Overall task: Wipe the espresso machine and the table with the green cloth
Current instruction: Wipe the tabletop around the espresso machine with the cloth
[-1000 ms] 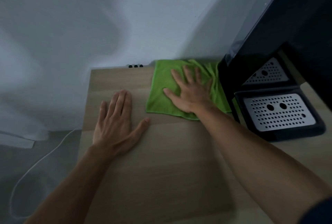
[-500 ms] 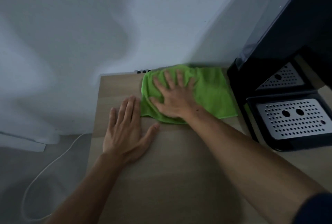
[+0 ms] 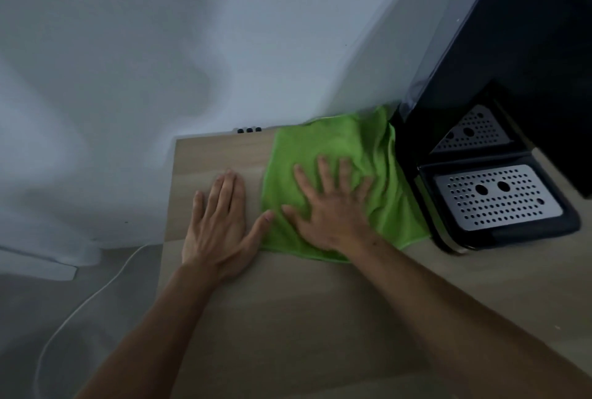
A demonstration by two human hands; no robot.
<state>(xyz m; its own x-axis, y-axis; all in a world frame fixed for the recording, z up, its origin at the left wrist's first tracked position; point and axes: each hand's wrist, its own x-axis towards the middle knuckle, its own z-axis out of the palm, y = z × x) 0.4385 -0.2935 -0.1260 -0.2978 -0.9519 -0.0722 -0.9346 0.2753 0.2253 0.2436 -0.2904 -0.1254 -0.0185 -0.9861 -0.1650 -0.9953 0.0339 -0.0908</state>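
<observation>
Nearest, two bare forearms reach from 6 o'clock across the wooden table [image 3: 288, 318]. The left hand [image 3: 217, 225] lies flat on bare wood, fingers together and extended, holding nothing, its thumb tip touching the cloth's edge. At its 3 o'clock, the right hand [image 3: 333, 206] presses palm-down with fingers spread on the green cloth [image 3: 323, 149], gripping nothing. The cloth lies spread and slightly rumpled, its far right edge against the black espresso machine [image 3: 512, 62], whose perforated drip tray [image 3: 496, 197] sits at 3 o'clock. Beyond stands a pale wall [image 3: 192, 46].
</observation>
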